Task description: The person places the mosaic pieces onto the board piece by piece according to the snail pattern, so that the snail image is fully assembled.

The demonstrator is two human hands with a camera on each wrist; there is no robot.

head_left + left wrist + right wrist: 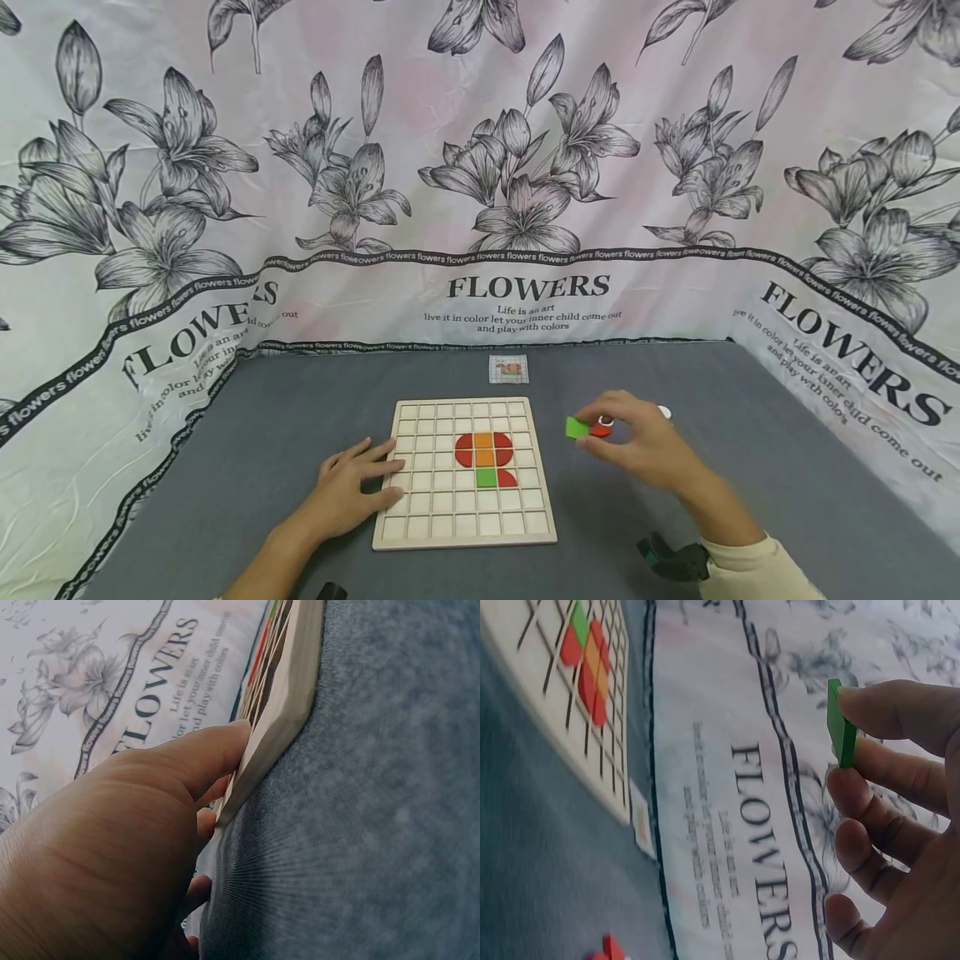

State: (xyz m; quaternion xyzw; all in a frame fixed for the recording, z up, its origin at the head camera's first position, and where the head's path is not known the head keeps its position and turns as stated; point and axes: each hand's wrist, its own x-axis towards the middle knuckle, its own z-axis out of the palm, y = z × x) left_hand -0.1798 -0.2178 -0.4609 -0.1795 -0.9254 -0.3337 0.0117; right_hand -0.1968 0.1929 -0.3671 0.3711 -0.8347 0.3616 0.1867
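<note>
A square wooden grid board lies on the grey cloth. In its cells sit two orange squares with red quarter-round tiles on both sides, a green square below and another red quarter-round tile beside that. My left hand rests on the board's left edge, its thumb and fingertips touching the frame. Right of the board, my right hand pinches a green square tile between thumb and index finger, held up in the air.
A small picture card lies behind the board. Red pieces and a white piece lie by the right hand, partly hidden by it. A dark wrist device is near the right sleeve. A flower-printed curtain surrounds the table.
</note>
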